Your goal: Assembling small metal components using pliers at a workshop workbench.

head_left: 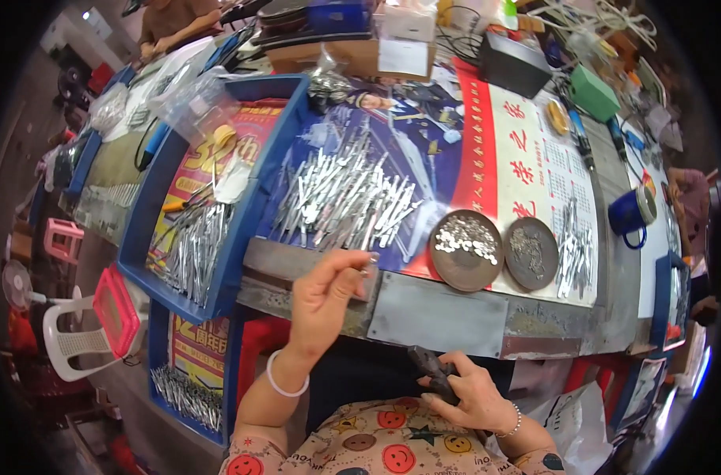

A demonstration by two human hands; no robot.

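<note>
My left hand (327,301) is raised near the table's front edge, thumb and forefinger pinched on a small shiny metal piece (370,263) too small to tell its kind. In my right hand (475,400), close to my body, is a black hand tool (430,367) whose exact kind does not show. Beyond my left hand lies a loose pile of thin silvery metal strips (340,198). To its right stand two round brown dishes: one dish (465,275) holds small shiny discs, the other dish (544,273) tiny metal parts. More strips (576,257) lie right of them.
A blue tray (253,178) with metal strips and a plastic bag stands at the left; another blue tray (158,348) sits lower. A flat metal plate (439,313) lies at the front edge. A blue mug (628,218) is at the right. Another person (170,28) sits far left.
</note>
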